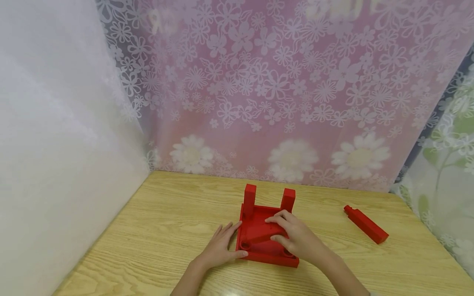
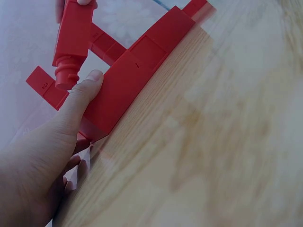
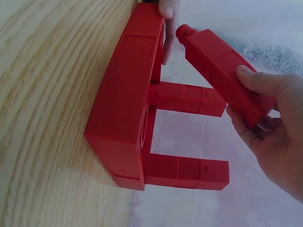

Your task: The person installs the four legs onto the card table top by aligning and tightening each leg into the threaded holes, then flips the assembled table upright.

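Observation:
A small red stool seat (image 1: pixel 272 259) lies upside down on the table, with two square legs (image 1: pixel 249 195) (image 1: pixel 288 199) standing at its far corners. Round sockets show at its near corners. My left hand (image 1: pixel 218 248) holds the near left corner, thumb on the front rim and fingers along the left side. Above the seat, my right hand (image 1: pixel 296 236) grips a loose red leg (image 3: pixel 213 66) between thumb and fingers. That leg slants down, its ribbed round end (image 2: pixel 66 78) pointing toward the near left corner, close over the rim in the left wrist view.
Another loose red leg (image 1: pixel 366 225) lies on the wooden table (image 1: pixel 177 209), to the right of the stool. A pink flowered curtain (image 1: pixel 259 102) hangs behind the table, and a white wall or sheet (image 1: pixel 66 135) borders it on the left.

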A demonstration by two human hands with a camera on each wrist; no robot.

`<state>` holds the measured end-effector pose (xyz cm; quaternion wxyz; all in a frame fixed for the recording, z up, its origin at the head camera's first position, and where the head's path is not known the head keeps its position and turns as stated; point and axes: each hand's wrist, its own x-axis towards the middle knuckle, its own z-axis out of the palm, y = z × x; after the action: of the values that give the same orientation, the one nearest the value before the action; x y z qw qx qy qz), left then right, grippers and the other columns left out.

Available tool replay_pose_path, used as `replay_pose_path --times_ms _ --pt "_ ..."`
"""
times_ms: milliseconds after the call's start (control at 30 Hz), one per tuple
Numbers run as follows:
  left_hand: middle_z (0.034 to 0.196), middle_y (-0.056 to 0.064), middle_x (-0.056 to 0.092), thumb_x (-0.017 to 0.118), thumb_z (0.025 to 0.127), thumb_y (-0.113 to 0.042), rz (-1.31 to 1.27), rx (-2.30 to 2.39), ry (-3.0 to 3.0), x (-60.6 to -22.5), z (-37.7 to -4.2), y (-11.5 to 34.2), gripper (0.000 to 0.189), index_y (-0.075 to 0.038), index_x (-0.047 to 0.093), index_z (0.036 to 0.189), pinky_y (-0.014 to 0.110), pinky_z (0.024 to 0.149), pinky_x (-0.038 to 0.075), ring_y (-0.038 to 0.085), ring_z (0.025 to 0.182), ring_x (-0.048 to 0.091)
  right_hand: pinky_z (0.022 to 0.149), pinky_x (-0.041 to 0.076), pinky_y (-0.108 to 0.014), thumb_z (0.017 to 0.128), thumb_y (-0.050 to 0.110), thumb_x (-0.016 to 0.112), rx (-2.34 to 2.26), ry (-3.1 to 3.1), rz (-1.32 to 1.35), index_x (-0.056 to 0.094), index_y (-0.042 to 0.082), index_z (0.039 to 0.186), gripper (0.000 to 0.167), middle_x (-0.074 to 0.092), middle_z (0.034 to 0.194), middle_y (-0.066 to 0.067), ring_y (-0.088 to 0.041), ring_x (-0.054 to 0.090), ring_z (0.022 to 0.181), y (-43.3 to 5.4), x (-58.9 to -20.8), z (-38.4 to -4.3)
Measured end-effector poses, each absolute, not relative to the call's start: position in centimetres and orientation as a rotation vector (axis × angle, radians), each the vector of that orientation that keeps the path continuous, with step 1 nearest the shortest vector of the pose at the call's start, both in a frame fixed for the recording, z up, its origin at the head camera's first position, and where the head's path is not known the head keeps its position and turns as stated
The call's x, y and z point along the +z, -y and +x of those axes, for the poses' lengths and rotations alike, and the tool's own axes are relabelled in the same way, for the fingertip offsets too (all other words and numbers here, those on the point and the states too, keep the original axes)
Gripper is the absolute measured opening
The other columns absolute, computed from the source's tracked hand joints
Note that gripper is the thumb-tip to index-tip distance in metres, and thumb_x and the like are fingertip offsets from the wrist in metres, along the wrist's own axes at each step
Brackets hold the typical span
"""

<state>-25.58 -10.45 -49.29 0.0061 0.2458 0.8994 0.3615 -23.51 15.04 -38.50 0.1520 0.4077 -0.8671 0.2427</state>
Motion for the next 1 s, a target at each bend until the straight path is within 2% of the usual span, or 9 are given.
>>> replay_pose_path --times_ms 267,433,533,733,1000 --pt "0.143 0.007 0.035 0.059 0.077 -0.062 0.773 1.138 -2.813 -49.3 -25.5 10.4 0.087 -0.019 0.027 0.146 0.048 0.109 0.008 0.027 0.134 0.020 0.078 0.051 -0.031 0.076 0.010 0.075 0.806 2.592 1.060 0.052 0.007 0.115 0.045 0.054 0.108 0.000 -0.013 0.054 0.092 -14.4 -38.2 -23.5" --pt "0.143 0.006 0.035 0.060 0.077 -0.061 0.773 1.137 -2.817 -49.2 -25.6 10.4 0.087 -0.019 0.028 0.146 0.047 0.109 0.009 0.027 0.134 0.021 0.077 0.050 -0.029 0.076 0.011 0.076 0.887 2.646 0.970 0.051 0.005 0.115 0.046 0.055 0.109 -0.001 -0.012 0.054 0.090 -14.0 -38.0 -23.4" --pt "0.143 0.006 0.035 0.060 0.077 -0.062 0.770 1.135 -2.817 -49.2 -25.6 10.4 0.087 -0.019 0.028 0.145 0.047 0.109 0.009 0.027 0.134 0.020 0.077 0.051 -0.030 0.075 0.010 0.076 0.887 2.631 0.966 0.052 0.006 0.113 0.045 0.055 0.108 0.000 -0.013 0.054 0.089 -13.8 -38.0 -23.5" --pt "0.143 0.007 0.035 0.060 0.077 -0.062 0.755 1.126 -2.816 -49.1 -25.5 10.4 0.087 -0.019 0.028 0.145 0.049 0.108 0.010 0.027 0.134 0.020 0.083 0.050 -0.035 0.075 0.009 0.076 0.870 2.595 0.976 0.054 0.007 0.116 0.047 0.056 0.113 -0.002 -0.019 0.053 0.102 -13.4 -38.1 -23.7" --pt "0.142 0.007 0.036 0.060 0.077 -0.062 0.762 1.124 -2.828 -49.2 -25.5 10.4 0.087 -0.019 0.028 0.145 0.050 0.108 0.010 0.029 0.134 0.021 0.086 0.048 -0.039 0.075 0.011 0.076 0.853 2.558 1.057 0.054 0.010 0.119 0.049 0.055 0.118 -0.001 -0.021 0.050 0.110 -12.4 -38.1 -23.9"
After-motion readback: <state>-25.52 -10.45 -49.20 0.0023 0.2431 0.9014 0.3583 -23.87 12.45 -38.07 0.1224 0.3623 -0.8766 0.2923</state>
